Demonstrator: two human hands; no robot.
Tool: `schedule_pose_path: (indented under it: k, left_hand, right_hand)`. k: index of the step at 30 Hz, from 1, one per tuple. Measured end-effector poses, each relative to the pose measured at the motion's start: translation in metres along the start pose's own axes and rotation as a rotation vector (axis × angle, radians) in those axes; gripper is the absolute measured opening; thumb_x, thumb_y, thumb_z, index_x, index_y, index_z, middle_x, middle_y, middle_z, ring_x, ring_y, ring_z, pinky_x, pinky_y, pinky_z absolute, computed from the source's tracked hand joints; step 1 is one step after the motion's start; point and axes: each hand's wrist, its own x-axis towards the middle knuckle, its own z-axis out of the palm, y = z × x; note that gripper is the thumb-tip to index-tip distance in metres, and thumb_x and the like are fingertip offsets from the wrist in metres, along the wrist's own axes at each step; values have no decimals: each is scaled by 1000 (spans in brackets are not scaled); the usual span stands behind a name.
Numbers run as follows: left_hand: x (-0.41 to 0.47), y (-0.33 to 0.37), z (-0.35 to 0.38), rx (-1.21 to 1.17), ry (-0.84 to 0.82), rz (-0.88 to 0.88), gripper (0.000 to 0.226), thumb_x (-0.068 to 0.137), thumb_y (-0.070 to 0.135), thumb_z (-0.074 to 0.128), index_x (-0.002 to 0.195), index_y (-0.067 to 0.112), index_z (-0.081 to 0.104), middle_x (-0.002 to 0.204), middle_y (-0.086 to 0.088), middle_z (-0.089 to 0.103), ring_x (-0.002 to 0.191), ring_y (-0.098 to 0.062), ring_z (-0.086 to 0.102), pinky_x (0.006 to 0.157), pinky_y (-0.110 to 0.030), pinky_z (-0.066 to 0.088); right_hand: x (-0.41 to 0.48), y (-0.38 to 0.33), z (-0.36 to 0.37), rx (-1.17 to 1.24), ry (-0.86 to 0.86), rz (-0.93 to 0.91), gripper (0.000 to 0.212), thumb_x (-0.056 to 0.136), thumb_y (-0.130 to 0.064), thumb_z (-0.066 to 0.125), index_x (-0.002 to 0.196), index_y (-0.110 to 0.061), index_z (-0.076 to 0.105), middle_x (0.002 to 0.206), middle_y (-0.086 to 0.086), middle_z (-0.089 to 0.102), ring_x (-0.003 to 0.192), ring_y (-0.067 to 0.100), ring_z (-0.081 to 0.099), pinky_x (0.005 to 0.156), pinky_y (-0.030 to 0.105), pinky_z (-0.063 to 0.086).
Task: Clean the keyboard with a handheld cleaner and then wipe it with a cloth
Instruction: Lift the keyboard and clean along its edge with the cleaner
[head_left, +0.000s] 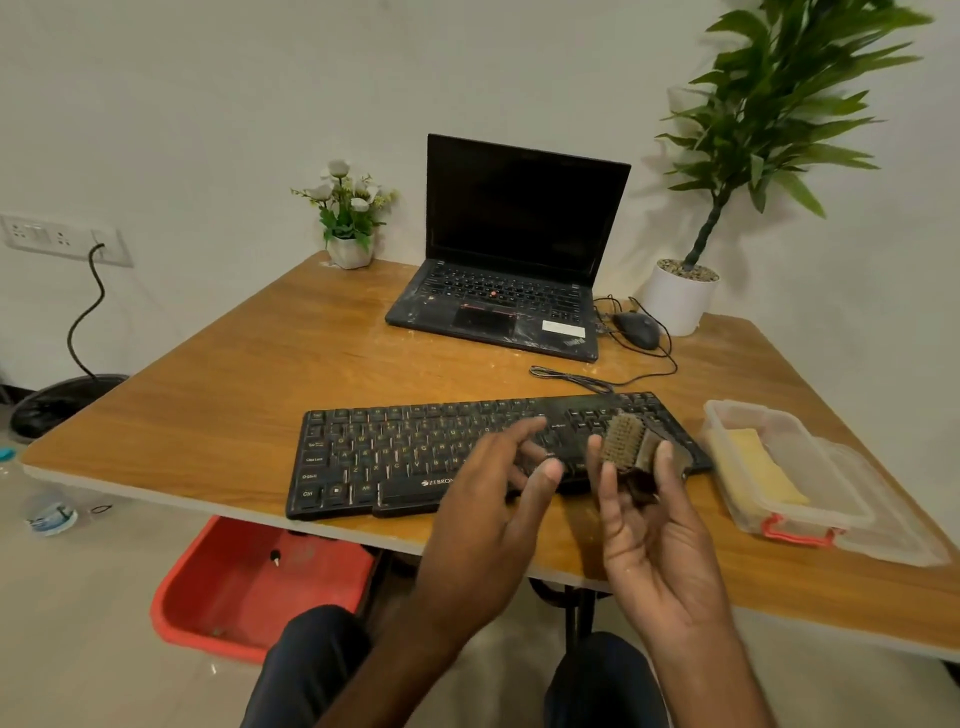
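A black keyboard (395, 457) lies near the front edge of the wooden table (234, 395). Above its right half, my right hand (654, 525) holds a small brush (623, 439) with tan bristles turned up, thumb and fingers curled round its dark body. My left hand (493, 514) hovers just left of the brush with fingers relaxed and spread, holding nothing. A yellow cloth (758, 467) lies inside a clear plastic box (795, 499) to the right of the keyboard.
An open black laptop (514, 270) stands at the back, a wired mouse (636, 330) beside it, its cable (571, 379) running behind the keyboard. A small flower pot (350, 223) and a tall potted plant (680, 296) stand at the back. A red tub (249, 587) sits under the table.
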Motion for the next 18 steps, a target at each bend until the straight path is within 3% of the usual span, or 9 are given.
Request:
schedule_pose_path:
  k: [3,7,10,13,18]
  left_hand:
    - [10,8,14,-108,-87,-22,48,98,49,45,144,35,46,123,19,53,114,-1,55,91,-19,50]
    - [23,11,30,-339,-323,-126,51,97,45,54,146,35,46,137,7,52,127,-4,53,99,-25,51]
    - [29,16,35,-521,-447,-240,44,98,38,57,141,30,54,123,7,66,112,-7,65,89,-22,53]
    - [29,18,40,-536,-543,-336,42,97,49,57,137,36,56,106,13,70,96,-4,67,80,-19,51]
    - [29,16,45,-612,-564,-360,47,88,48,63,131,30,61,101,6,67,82,-6,63,68,-19,51]
  right_hand:
    - [-10,-2,-1,25,41,2,103,32,-10,101,127,-6,60,125,22,65,103,31,71,64,28,62]
    - [-18,-3,-6,51,101,48,59,75,-24,83,125,-3,61,120,19,68,90,22,73,58,22,60]
    - [-22,0,-9,3,114,105,68,77,-34,83,132,-3,58,118,16,68,86,17,67,64,20,58]
    - [-26,0,-13,-98,142,154,58,86,-44,68,128,-4,61,90,9,67,67,11,60,45,15,47]
    - [-32,-5,-10,-198,92,203,57,89,-51,56,121,-6,68,83,7,60,60,9,53,39,17,36]
